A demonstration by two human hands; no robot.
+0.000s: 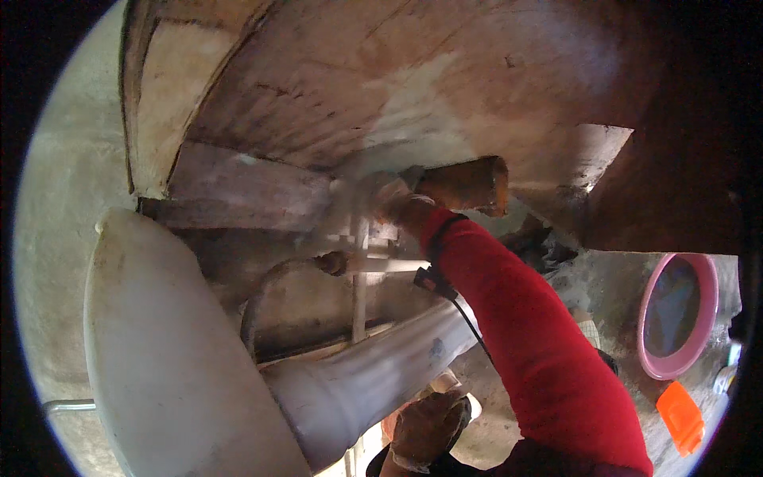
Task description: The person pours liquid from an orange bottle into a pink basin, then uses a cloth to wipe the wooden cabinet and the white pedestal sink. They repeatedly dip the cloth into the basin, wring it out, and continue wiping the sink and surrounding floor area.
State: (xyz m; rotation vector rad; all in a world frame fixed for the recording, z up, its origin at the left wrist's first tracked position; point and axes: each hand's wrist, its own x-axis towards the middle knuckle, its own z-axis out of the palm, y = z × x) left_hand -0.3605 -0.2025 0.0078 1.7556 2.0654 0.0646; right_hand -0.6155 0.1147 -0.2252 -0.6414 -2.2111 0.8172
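My right arm, in a red sleeve, reaches up under a stained brown slab [509,87]. The gloved right hand [389,197] is at the wall end of a short rusty brown pipe-like piece [467,184]. Blur and dim light hide its fingers, so I cannot tell if it grips anything. Low in the middle, my gloved left hand [429,429] is closed, beside a pale object [447,383] that I cannot make out. Between the hands runs a grey-white sink pedestal [358,389], joined to a white washbasin [167,342]. A thin pipe with a fitting [334,262] lies behind it.
A pink tub [710,318] with water stands on the floor at the right. Below it lies an orange plastic piece [681,417]. A dark crumpled bag-like thing [544,246] is behind my right forearm. A black cord [473,326] hangs from the right wrist.
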